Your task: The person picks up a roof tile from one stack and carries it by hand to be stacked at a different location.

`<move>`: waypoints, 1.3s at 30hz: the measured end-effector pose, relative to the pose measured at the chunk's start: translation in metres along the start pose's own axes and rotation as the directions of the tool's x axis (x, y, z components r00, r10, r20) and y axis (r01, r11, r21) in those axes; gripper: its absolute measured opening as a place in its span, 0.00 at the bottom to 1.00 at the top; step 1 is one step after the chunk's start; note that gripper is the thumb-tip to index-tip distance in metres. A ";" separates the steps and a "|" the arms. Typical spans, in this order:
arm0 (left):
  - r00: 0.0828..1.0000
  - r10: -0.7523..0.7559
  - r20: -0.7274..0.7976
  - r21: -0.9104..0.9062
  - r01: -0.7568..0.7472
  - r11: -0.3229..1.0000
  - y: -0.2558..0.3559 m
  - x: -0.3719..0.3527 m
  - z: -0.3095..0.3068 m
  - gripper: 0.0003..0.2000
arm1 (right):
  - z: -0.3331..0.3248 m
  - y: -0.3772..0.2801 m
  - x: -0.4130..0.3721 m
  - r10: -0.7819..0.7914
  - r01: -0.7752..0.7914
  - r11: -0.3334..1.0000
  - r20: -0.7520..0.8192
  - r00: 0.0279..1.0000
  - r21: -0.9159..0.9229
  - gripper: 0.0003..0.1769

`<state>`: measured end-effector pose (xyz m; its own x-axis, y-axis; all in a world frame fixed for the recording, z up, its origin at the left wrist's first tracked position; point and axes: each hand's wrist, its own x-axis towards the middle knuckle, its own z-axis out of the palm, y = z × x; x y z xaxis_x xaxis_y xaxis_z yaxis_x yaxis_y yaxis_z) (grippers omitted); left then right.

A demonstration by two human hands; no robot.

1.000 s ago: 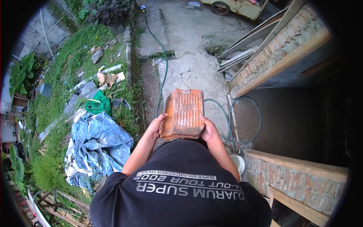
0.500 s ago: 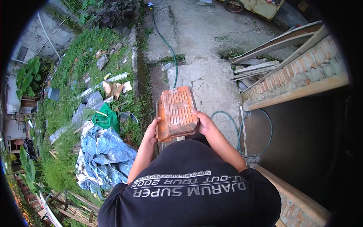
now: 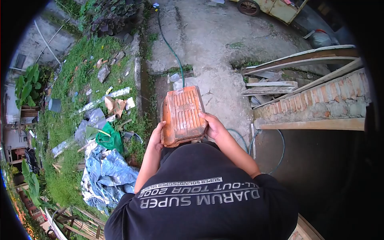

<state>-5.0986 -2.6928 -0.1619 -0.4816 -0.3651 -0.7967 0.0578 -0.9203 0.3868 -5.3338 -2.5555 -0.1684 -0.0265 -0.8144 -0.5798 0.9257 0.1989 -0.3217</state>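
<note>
In front of my body I hold an orange clay roof tile (image 3: pixel 184 110), its ribbed face turned up and stained grey in places; its edge looks thick, as of tiles stacked together. My left hand (image 3: pixel 157 137) grips the left edge near the bottom corner, thumb on top. On the opposite side my right hand (image 3: pixel 214 125) is closed around the right edge, its thumb also above. The fingers under the tile are hidden. Behind the tile's far end a green hose (image 3: pixel 171 47) runs away along the concrete.
Grass on the left holds a crumpled blue tarp (image 3: pixel 108 172), a green plastic bag (image 3: pixel 110 137) and scattered litter. To the right are wooden planks (image 3: pixel 270 88), a low brick wall (image 3: pixel 320 102) and a dark doorway floor (image 3: pixel 308 160). A wheeled cart (image 3: pixel 280 9) stands far ahead.
My view has turned slightly, and the surroundings have shifted in it. The tile sits a little further up and left, still held by both hands.
</note>
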 end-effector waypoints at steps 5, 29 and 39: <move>0.999 -0.035 0.036 0.033 0.034 0.999 0.026 0.038 0.032 0.24 | 0.003 -0.036 0.013 -0.082 0.083 0.996 -0.034 0.996 0.020 0.25; 0.922 -0.323 0.213 0.332 0.242 0.912 0.246 0.303 0.169 0.25 | 0.030 -0.213 0.203 -0.317 0.376 0.918 -0.334 0.888 0.128 0.25; 0.920 -0.325 0.217 0.337 0.242 0.910 0.284 0.351 0.201 0.24 | 0.034 -0.268 0.248 -0.334 0.394 0.901 -0.289 0.897 0.182 0.26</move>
<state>-5.4274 -3.0540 -0.2385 -0.6519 -0.0062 -0.7583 -0.3590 -0.8783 0.3158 -5.5759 -2.8293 -0.2002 -0.4418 -0.6393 -0.6294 0.8923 -0.2411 -0.3816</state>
